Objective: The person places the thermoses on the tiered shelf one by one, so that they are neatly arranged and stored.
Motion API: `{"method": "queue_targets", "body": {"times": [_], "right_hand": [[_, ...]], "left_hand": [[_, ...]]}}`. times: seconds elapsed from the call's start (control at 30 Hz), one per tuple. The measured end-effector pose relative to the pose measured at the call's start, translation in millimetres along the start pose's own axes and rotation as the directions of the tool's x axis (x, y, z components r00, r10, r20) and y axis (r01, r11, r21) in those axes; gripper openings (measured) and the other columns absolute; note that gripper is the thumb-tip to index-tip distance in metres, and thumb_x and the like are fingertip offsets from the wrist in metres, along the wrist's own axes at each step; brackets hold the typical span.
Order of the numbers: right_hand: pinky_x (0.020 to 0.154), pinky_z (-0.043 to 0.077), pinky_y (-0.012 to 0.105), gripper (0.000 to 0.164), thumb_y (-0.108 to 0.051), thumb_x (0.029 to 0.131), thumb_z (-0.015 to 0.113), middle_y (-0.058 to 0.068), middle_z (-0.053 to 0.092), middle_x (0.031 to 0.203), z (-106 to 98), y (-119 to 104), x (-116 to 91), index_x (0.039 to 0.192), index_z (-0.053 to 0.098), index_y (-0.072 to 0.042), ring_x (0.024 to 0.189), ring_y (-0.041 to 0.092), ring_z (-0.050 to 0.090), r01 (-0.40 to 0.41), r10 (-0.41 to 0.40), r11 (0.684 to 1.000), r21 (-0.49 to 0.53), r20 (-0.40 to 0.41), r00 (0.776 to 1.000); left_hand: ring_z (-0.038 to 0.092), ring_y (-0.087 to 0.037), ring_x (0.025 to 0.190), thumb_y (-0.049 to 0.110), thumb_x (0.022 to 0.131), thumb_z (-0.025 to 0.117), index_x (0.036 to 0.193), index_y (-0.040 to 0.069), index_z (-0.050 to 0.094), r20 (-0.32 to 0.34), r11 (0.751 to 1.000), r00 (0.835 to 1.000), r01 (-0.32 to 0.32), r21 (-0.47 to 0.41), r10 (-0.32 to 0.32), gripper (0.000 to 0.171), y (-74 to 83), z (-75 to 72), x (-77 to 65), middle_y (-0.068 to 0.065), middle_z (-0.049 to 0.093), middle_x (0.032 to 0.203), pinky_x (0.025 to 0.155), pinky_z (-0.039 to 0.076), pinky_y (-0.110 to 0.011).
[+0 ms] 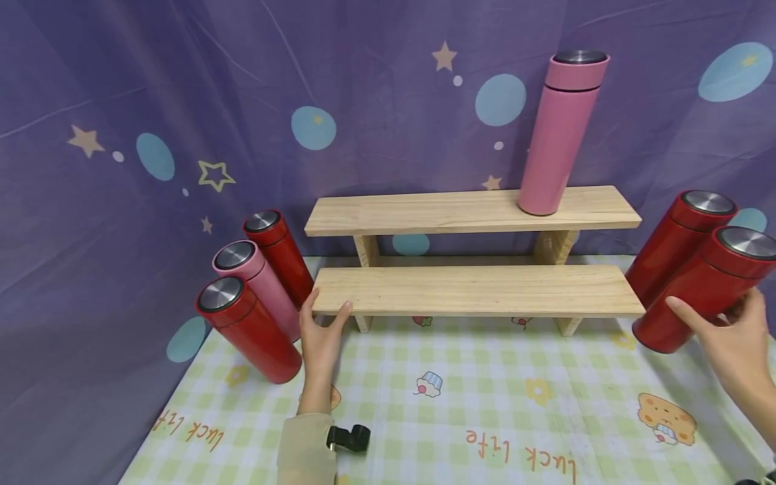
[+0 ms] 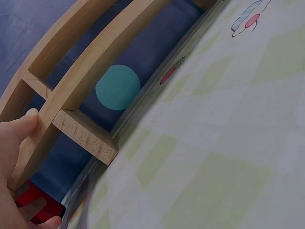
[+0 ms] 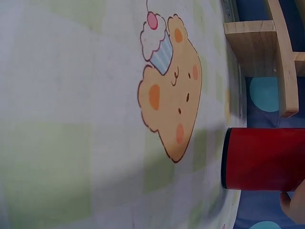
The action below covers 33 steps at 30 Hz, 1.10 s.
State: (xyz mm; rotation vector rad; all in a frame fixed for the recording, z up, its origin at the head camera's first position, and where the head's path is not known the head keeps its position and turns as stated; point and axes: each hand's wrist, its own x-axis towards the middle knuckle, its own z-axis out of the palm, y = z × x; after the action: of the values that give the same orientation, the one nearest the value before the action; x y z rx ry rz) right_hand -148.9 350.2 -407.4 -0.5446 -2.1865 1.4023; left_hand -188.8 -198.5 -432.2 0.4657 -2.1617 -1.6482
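beige sleeve (image 1: 305,450) up front; left hand (image 1: 321,339) grips shelf (image 1: 479,291), right hand (image 1: 730,340) wraps red flask (image 1: 703,284): likely rigid, slick, best held mid-body.

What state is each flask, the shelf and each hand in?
Two-tier wooden shelf: standing, left end held
Left hand: holding the shelf's left end
Front right red flask: capped, gripped; whether lifted unclear
Right hand: gripping that flask
Rear right red flask: capped, upright
Upper pink flask: capped, upright on shelf
Left front red flask: capped, upright
Left middle pink flask: capped, upright
Left rear red flask: capped, upright
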Motion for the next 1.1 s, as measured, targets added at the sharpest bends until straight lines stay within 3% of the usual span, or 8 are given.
{"method": "queue_targets", "body": {"times": [0.13, 0.4, 0.8, 1.1], "right_hand": [[0.082, 0.034, 0.002, 0.081, -0.010, 0.086, 0.075, -0.024, 0.040, 0.117, 3.1, 0.4, -0.2, 0.149, 0.027, -0.026, 0.104, -0.008, 0.043, 0.014, -0.015, 0.998, 0.054, 0.006, 1.000], [0.081, 0.034, 0.002, 0.078, -0.009, 0.085, 0.076, -0.025, 0.041, 0.113, 2.0, -1.2, 2.2, 0.145, 0.030, -0.028, 0.100, -0.009, 0.044, -0.009, 0.010, 0.998, 0.063, -0.020, 1.000], [0.087, 0.033, 0.001, 0.083, -0.016, 0.087, 0.075, -0.027, 0.037, 0.114, 1.0, -3.0, 1.8, 0.150, 0.023, -0.026, 0.101, -0.010, 0.042, -0.017, 0.017, 1.000, -0.001, 0.001, 1.000], [0.105, 0.031, 0.016, 0.083, -0.019, 0.086, 0.076, -0.028, 0.036, 0.114, 2.3, -4.4, 0.7, 0.151, 0.025, -0.027, 0.102, -0.009, 0.042, -0.041, 0.041, 0.999, -0.027, -0.022, 0.999]], "left_hand": [[0.028, -0.030, 0.143, 0.041, 0.083, 0.080, 0.149, 0.018, 0.041, 0.001, 1.000, 1.000, 0.002, -0.001, -0.002, 0.080, -0.9, -0.4, 0.4, -0.010, 0.031, 0.156, 0.114, 0.023, -0.053], [0.028, -0.028, 0.143, 0.041, 0.083, 0.080, 0.150, 0.018, 0.040, 0.004, 1.000, 1.000, -0.011, -0.013, 0.011, 0.081, -0.1, 1.7, 2.1, -0.010, 0.031, 0.155, 0.114, 0.024, -0.050], [0.027, -0.028, 0.144, 0.039, 0.084, 0.080, 0.150, 0.018, 0.041, -0.004, 1.000, 1.000, -0.003, -0.013, 0.003, 0.079, 0.2, 1.0, 1.2, -0.010, 0.031, 0.156, 0.115, 0.022, -0.050], [0.028, -0.029, 0.143, 0.037, 0.085, 0.079, 0.149, 0.018, 0.041, -0.004, 1.000, 1.000, 0.004, -0.003, -0.004, 0.078, 0.1, 0.7, 1.8, -0.011, 0.031, 0.156, 0.115, 0.022, -0.051]]}}
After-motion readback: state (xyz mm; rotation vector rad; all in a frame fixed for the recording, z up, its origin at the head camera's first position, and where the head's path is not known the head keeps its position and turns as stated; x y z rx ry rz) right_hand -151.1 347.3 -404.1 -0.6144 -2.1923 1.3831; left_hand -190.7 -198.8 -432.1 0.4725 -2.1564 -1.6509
